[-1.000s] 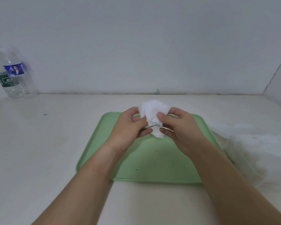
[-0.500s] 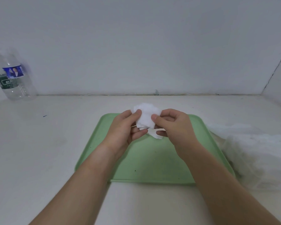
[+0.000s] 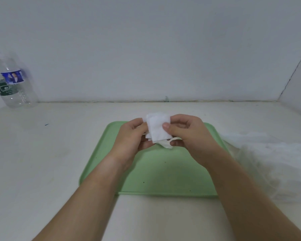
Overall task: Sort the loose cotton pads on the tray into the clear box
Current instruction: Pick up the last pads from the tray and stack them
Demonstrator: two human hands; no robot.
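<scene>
1. Table (image 3: 42, 153): off-white, bearing all items listed below; pale wall at its far edge.
2. Tray (image 3: 163, 180): green, rounded corners, flat on the table at centre. Bare floor with a few dark specks; no pad lying on the visible floor.
3. Box (image 3: 271, 164): clear, on the table just beside the tray's right edge. Outline blurred, contents hazy white; cannot tell what lies inside.
4. Bottle (image 3: 10, 80): clear plastic, upright at far left against the wall, well apart from the tray. Blue picture label above a green band.
5. Left hand (image 3: 130, 141): raised over the far half of the tray, fingers curled, gripping the left edge of the pads.
6. Right hand (image 3: 189, 136): raised opposite the left hand, thumb pressed on the front of the pads, fingers curled behind, pinching them.
7. Pads (image 3: 157, 127): white, square, bunched as a small stack between both hands, above the tray and not touching it. Lower piece crumpled and hanging below the stack; count not readable.
</scene>
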